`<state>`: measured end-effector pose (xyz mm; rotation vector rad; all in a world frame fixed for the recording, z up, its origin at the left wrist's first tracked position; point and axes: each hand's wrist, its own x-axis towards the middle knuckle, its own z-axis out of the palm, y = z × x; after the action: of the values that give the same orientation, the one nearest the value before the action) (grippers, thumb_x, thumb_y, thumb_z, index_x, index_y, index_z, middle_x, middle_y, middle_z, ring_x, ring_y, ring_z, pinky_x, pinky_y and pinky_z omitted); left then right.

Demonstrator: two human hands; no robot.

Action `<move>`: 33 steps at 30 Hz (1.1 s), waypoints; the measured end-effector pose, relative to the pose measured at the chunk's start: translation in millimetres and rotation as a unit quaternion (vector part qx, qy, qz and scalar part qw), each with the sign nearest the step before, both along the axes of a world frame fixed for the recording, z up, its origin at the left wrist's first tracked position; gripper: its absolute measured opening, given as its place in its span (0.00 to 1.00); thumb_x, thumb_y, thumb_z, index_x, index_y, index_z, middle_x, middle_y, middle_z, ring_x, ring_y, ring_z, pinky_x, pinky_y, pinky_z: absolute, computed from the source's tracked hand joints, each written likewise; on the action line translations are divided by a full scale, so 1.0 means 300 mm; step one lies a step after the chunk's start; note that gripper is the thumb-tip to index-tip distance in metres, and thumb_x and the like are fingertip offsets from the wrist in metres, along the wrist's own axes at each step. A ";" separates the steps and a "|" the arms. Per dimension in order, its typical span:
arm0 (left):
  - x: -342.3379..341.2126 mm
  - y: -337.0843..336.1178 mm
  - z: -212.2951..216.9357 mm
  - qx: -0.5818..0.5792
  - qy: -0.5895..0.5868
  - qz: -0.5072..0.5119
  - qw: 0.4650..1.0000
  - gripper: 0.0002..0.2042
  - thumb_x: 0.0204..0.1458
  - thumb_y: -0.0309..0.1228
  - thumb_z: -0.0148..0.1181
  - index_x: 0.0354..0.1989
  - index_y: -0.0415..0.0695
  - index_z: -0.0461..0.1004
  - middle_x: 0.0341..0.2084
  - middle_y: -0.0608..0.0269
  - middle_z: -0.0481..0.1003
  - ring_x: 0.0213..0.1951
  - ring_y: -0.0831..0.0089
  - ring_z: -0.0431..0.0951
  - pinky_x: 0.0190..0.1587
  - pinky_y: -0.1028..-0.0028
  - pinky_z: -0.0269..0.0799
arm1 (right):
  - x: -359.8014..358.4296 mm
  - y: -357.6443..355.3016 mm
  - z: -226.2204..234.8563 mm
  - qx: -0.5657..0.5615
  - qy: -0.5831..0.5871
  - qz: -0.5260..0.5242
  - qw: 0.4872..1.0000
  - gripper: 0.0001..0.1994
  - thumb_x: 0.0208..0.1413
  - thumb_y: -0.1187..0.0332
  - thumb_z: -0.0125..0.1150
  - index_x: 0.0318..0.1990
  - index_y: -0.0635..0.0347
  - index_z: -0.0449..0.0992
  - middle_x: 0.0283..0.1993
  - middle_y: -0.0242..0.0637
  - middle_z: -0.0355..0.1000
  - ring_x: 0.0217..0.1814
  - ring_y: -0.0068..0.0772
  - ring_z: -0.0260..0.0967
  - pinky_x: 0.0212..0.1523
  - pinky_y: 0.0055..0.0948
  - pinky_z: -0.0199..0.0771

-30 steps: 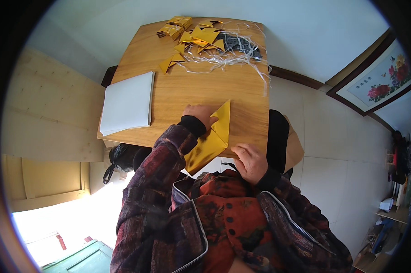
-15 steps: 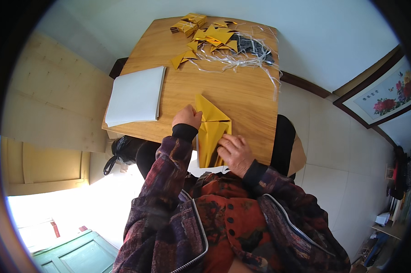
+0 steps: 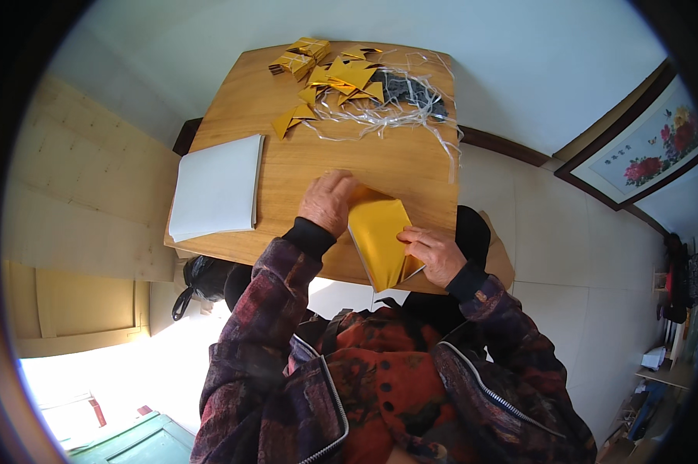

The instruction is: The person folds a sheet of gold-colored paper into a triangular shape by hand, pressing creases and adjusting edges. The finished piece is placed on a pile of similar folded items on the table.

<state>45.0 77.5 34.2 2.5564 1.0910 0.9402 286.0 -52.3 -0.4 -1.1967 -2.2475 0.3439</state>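
A partly folded sheet of shiny gold paper (image 3: 378, 236) sits at the table's near edge in front of me, its lower tip reaching past that edge. Its pale underside shows as a thin strip along the left side. My left hand (image 3: 326, 203) is at the paper's upper left corner, fingers curled over it and closed on it. On the opposite side my right hand (image 3: 434, 254) pinches the paper's right edge between thumb and fingers. The fingertips of my left hand are partly hidden.
The wooden table (image 3: 303, 166) bears a stack of white-backed sheets (image 3: 216, 185) at left. Folded gold pieces (image 3: 349, 76), tied gold bundles (image 3: 293, 63) and tangled clear plastic strips (image 3: 388, 116) lie at the far side, beside a dark grey heap (image 3: 415, 91). A black bag (image 3: 202, 280) hangs below left.
The gold paper has turned and its folds lie differently, a broad smooth face now showing. My left hand has gone from a fist to fingers over the upper corner; my right hand has moved right.
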 end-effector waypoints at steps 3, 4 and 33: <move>0.016 0.069 0.050 -0.047 -0.118 -0.028 0.992 0.11 0.42 0.17 0.51 0.35 0.43 0.72 0.34 0.56 0.73 0.37 0.52 0.73 0.42 0.61 0.70 | 0.009 0.005 0.005 -0.026 0.017 -0.018 0.999 0.07 0.46 0.82 0.53 0.32 0.61 0.72 0.52 0.38 0.73 0.59 0.43 0.69 0.54 0.35 0.72; 0.011 0.099 0.060 -0.022 -0.092 -0.044 0.995 0.10 0.42 0.17 0.51 0.33 0.43 0.72 0.34 0.56 0.73 0.37 0.52 0.73 0.42 0.61 0.71 | 0.012 0.006 0.009 -0.037 0.027 -0.017 0.999 0.07 0.46 0.83 0.54 0.31 0.61 0.72 0.52 0.38 0.74 0.60 0.44 0.69 0.54 0.36 0.73; 0.086 -0.120 -0.161 -0.100 0.320 -0.061 0.940 0.41 0.53 0.62 0.49 0.71 0.52 0.51 0.72 0.68 0.47 0.73 0.65 0.44 0.67 0.41 0.38 | -0.098 0.097 -0.054 -0.052 -0.115 -0.156 0.980 0.34 0.53 0.57 0.62 0.64 0.65 0.60 0.70 0.44 0.54 0.74 0.43 0.46 0.71 0.44 0.45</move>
<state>70.9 41.5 -14.0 2.7703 1.0719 -0.0641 256.7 -23.1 -16.6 -1.6920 -2.2036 0.2100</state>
